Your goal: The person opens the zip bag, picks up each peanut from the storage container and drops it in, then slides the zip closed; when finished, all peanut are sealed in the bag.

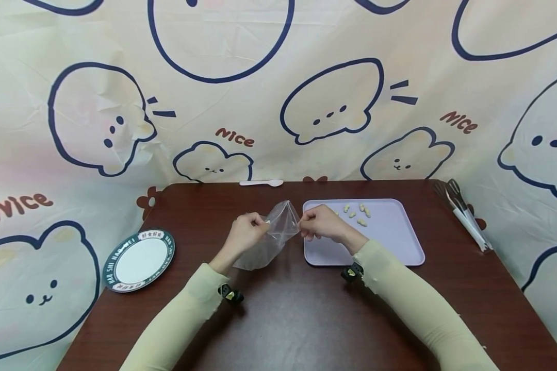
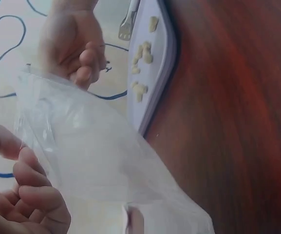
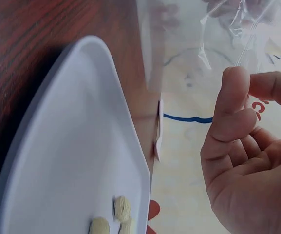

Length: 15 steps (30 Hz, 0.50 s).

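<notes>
A clear plastic bag [image 1: 278,232] hangs between both hands above the table. My left hand [image 1: 248,230] pinches one side of its upper edge between thumb and fingers. On the opposite side, my right hand [image 1: 324,224] pinches the edge with thumb and forefinger, the other fingers curled, over the left rim of a pale lilac tray [image 1: 394,247]. Several peanuts [image 1: 362,222] in their shells lie toward the back of that tray. In the left wrist view the bag [image 2: 96,136] looks see-through, with nothing visible inside.
A white plate [image 1: 139,262] with a green lettered rim stands at the table's left edge. A white spoon [image 1: 262,183] lies along the back edge. At the right edge are a whisk and a slotted utensil with pale handles [image 1: 472,226]. A patterned cloth hangs behind the table.
</notes>
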{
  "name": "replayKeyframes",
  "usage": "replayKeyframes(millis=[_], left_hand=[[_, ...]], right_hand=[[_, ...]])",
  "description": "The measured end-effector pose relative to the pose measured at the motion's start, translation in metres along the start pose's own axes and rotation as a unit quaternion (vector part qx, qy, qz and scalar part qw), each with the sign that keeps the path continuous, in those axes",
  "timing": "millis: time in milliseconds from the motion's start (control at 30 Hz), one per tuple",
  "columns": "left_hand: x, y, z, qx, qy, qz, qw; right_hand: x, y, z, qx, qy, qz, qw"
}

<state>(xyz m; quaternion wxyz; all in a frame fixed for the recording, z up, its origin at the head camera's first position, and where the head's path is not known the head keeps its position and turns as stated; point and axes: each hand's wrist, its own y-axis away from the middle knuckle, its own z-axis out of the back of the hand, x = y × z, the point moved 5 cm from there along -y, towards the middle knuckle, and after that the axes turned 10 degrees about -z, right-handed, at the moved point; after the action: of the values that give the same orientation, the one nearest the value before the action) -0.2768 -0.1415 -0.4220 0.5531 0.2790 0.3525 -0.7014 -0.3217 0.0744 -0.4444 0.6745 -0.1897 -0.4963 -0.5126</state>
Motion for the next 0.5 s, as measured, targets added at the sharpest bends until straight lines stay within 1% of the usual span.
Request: replayKeyframes(millis=[67, 267, 367, 500], left_hand=[[0.001, 0.000, 0.006, 0.000, -0.016, -0.003, 0.9999], [0.003, -0.001, 0.023, -0.005, -0.032, -0.007, 0.9995], [0.004, -0.001, 0.029, -0.002, -0.037, -0.009, 0.9993], [0.005, -0.001, 0.033, -0.003, -0.053, -0.003, 0.9986]], right_hand=[[-0.001, 0.001, 0.002, 0.001, 0.012, 0.004, 0.9999], [-0.008, 0.002, 0.010, -0.005, 0.040, 0.001, 0.9992], [-0.010, 0.003, 0.013, -0.005, 0.046, -0.003, 0.9989], [-0.011, 0.003, 0.016, 0.000, 0.055, -0.010, 0.9984]])
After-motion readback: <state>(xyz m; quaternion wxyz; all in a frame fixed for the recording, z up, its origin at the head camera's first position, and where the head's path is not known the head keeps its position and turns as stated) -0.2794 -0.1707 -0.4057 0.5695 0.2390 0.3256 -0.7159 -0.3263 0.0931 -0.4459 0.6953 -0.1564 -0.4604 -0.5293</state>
